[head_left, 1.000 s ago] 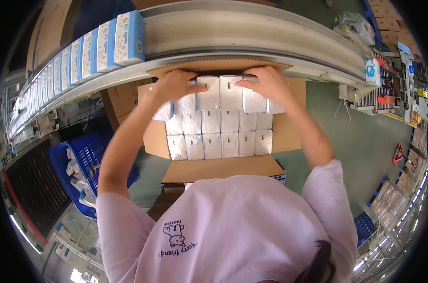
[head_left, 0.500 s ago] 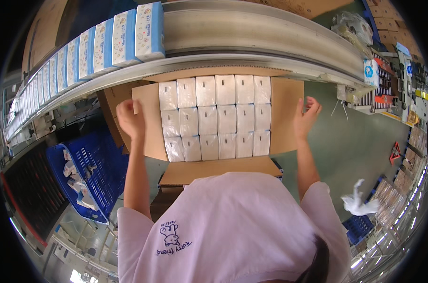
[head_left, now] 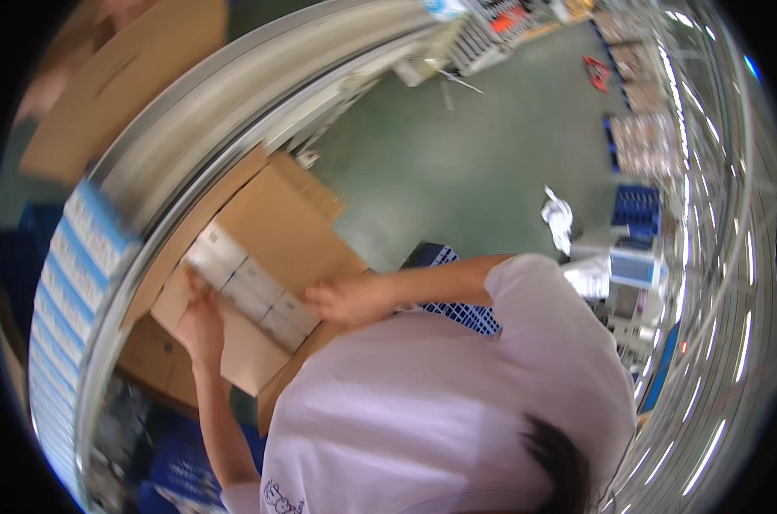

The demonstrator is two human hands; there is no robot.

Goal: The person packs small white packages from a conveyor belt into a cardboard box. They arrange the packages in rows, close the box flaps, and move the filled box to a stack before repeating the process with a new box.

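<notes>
An open cardboard carton [head_left: 303, 343] stands against the conveyor, with white plastic-wrapped packs [head_left: 256, 287] showing between its two side flaps. Its left flap [head_left: 247, 343] lies folded in over part of the packs, and my left hand [head_left: 202, 325] rests on that flap with fingers stretched out. At the near edge of the right flap [head_left: 277, 218] is my right hand [head_left: 350, 300], its fingers pointing left toward the packs. Motion blurs that hand, and whether its fingers pinch the cardboard does not show. The packs beneath the flaps are hidden.
A conveyor [head_left: 260, 73] curves along the far side, carrying a row of blue-and-white packs [head_left: 76, 274] at left. Beyond it is a large cardboard piece [head_left: 123, 86]. A blue crate [head_left: 461, 313] stands beside my right arm. White plastic [head_left: 557, 221] lies on the green floor.
My view has swung round to the right. Both hands have come inward over the carton, and its side flaps, spread before, now leave only a narrow strip of packs showing.
</notes>
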